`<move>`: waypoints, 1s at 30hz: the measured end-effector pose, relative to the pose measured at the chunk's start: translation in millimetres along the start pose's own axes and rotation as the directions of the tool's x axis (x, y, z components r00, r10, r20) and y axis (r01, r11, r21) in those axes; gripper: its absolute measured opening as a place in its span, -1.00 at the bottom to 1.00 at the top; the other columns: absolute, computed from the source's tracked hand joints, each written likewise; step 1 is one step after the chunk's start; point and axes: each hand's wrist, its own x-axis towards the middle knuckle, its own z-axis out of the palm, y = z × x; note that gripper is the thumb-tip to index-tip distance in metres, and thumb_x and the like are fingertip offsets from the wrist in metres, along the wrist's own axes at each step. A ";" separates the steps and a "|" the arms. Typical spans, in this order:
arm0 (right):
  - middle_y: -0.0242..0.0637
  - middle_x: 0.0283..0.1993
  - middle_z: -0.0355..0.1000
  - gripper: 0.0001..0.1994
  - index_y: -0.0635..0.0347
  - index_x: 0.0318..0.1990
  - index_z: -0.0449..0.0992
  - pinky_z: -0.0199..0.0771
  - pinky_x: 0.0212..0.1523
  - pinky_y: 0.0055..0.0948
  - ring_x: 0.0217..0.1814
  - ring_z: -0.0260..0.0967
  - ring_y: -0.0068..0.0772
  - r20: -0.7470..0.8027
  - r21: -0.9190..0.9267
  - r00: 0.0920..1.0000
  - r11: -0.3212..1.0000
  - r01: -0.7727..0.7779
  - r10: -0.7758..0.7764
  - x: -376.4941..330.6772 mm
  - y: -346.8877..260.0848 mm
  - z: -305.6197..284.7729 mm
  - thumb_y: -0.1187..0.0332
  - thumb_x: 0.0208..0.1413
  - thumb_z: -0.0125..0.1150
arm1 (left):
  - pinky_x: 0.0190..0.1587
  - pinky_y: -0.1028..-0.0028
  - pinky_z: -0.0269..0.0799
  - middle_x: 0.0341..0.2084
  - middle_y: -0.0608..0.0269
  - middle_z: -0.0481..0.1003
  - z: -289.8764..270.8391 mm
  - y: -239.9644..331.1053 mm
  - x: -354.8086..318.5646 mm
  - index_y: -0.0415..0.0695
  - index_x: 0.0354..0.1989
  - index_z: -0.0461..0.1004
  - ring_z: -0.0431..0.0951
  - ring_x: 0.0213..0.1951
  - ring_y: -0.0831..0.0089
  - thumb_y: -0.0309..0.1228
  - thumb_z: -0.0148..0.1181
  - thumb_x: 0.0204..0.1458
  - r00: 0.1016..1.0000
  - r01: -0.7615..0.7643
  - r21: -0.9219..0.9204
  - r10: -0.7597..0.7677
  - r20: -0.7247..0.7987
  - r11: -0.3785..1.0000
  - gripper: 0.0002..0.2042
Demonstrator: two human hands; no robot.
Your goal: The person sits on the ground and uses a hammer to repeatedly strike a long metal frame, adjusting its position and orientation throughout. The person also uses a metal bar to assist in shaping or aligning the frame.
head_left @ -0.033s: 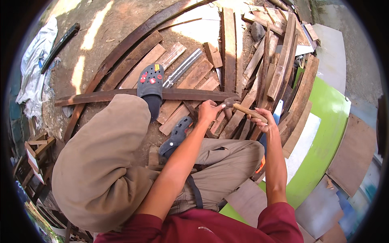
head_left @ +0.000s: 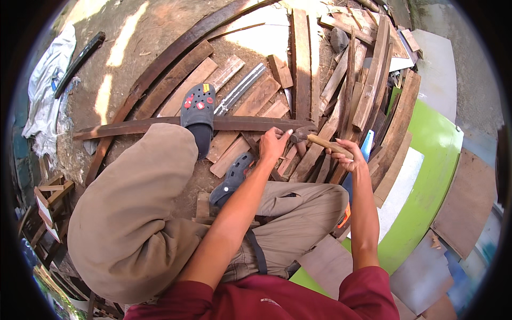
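- Dirt ground [head_left: 160, 32], sun patches on it.
- Scrap planks [head_left: 256, 101] strewn flat, more piled at the right [head_left: 368, 80].
- Long dark strip [head_left: 138, 127] lying across the planks.
- White cloth [head_left: 45, 90] at the left edge.
- Green board [head_left: 426, 176] at the right.

A wooden-handled hammer [head_left: 320, 140] lies head-down on the long dark plank [head_left: 160, 126].

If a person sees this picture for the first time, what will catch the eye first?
First the two hands at the centre: the right hand grips a wooden-handled hammer, and the left hand rests on a long dark wooden plank pinned under a dark grey clog with red charms. To the right lies a bright green board.
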 end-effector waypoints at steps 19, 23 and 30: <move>-0.47 -0.59 0.24 -0.51 0.30 0.14 0.40 0.09 -0.87 -0.75 -0.80 0.07 -0.82 -0.094 -0.346 0.814 0.748 -0.566 0.573 20.7 -65.8 45.9 0.00 0.42 -0.04 | 0.48 -0.15 -0.24 0.40 0.02 0.16 -75.6 -24.6 103.2 -0.10 0.35 0.28 0.01 0.48 0.12 -0.04 0.05 0.16 0.933 -0.337 0.774 0.299 0.199 0.537 -0.38; -0.51 -0.63 0.20 -0.65 0.26 -0.07 0.42 -0.03 -0.89 -0.75 -0.82 0.01 -0.84 -0.184 -0.296 0.828 0.773 -0.561 0.530 20.5 -62.2 41.3 0.08 0.40 0.05 | 0.49 -0.14 -0.23 0.40 0.02 0.16 -76.2 -26.8 107.0 -0.10 0.38 0.25 0.05 0.47 0.09 -0.03 0.15 0.10 0.935 -0.342 0.747 0.285 0.210 0.570 -0.31; -0.53 -0.62 0.21 -0.73 0.24 -0.18 0.40 -0.06 -0.89 -0.75 -0.82 0.00 -0.84 -0.291 -0.333 0.854 0.791 -0.513 0.432 13.2 -53.0 53.7 0.17 0.36 0.11 | 0.45 -0.19 -0.15 0.39 0.01 0.19 -74.1 -29.3 108.0 -0.13 0.34 0.28 0.14 0.42 0.08 -0.04 0.16 0.09 0.921 -0.362 0.743 0.340 0.190 0.564 -0.33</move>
